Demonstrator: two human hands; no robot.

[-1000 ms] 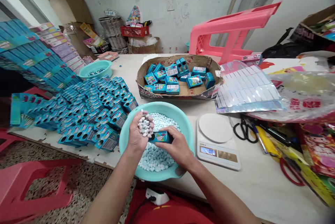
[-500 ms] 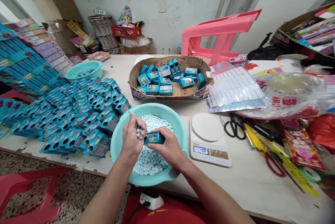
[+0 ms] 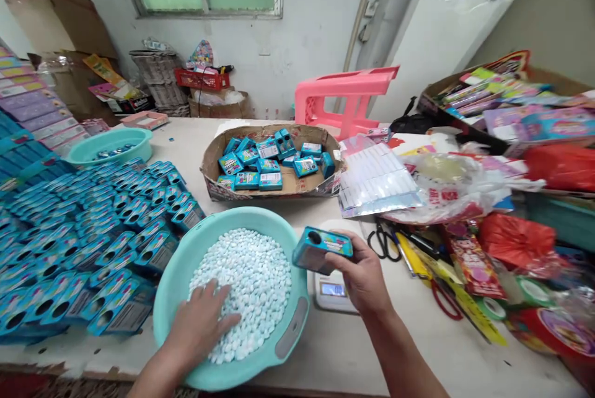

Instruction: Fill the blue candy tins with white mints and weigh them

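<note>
My left hand (image 3: 199, 323) rests palm down over the candies with its fingers spread, holding nothing that shows. Small pale blue and white candies (image 3: 251, 280) fill the bottom of a turquoise plastic basin (image 3: 170, 286). Beyond the basin's right rim, my right hand (image 3: 365, 268) grips a small blue candy box (image 3: 325, 249) by its right end. That box is tilted, and a round dark hole shows in its top. Partly hidden below it is a white kitchen scale (image 3: 330, 302) with a lit display.
Rows of blue boxes with round holes (image 3: 106, 243) cover the left side of the table. A cut-down carton (image 3: 297, 186) behind the basin holds several blue boxes. Black scissors (image 3: 385, 242), pens, sticker sheets (image 3: 379, 178) and plastic bags lie on the right.
My left hand has let go of the candies it held and lowered into the basin, opening. The right hand has carried the candy box rightward, over the scale. The view has shifted.
</note>
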